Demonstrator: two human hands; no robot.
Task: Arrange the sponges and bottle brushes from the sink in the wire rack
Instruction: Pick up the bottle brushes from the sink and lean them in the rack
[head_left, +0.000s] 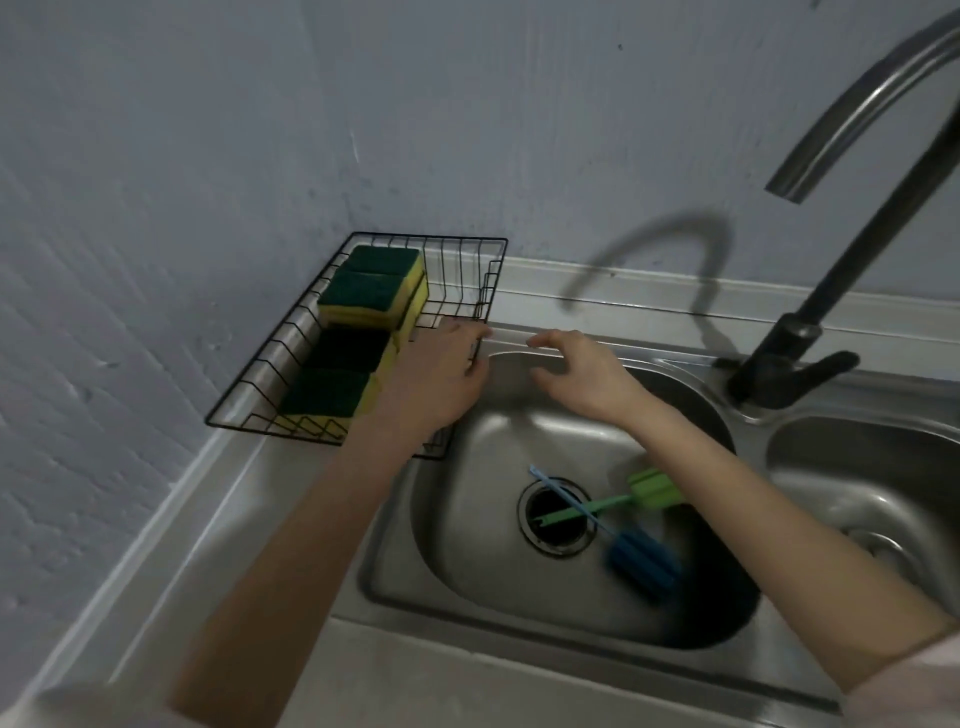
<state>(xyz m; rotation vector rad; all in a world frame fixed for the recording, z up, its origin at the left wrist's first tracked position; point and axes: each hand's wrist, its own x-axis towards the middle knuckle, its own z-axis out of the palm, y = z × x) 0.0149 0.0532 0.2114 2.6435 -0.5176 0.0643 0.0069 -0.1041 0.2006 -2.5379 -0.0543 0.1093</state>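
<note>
Both hands empty, apart: left hand (436, 374) flat over wire rack (260, 374) near edge, right hand (582, 379) loosely curled over sink (467, 519). Rack holds four sponges (363, 296). Sink holds green brush (644, 493) and blue brush (641, 564), crossed at drain.

sink (519, 431): brushed steel | wire rack (270, 364): black metal | sponges (363, 296): foam, rough tops

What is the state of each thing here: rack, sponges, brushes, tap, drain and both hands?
Rack: on the counter left of the sink, partly filled.
Sponges: in the rack, green side up.
Green brush: lying in the sink, handle over the drain.
Blue brush: lying in the sink, crossing the green one.
Drain: open, no plug.
Tap: no water running.
Left hand: over the rack's edge, holding nothing.
Right hand: open, above the sink, empty.
</note>
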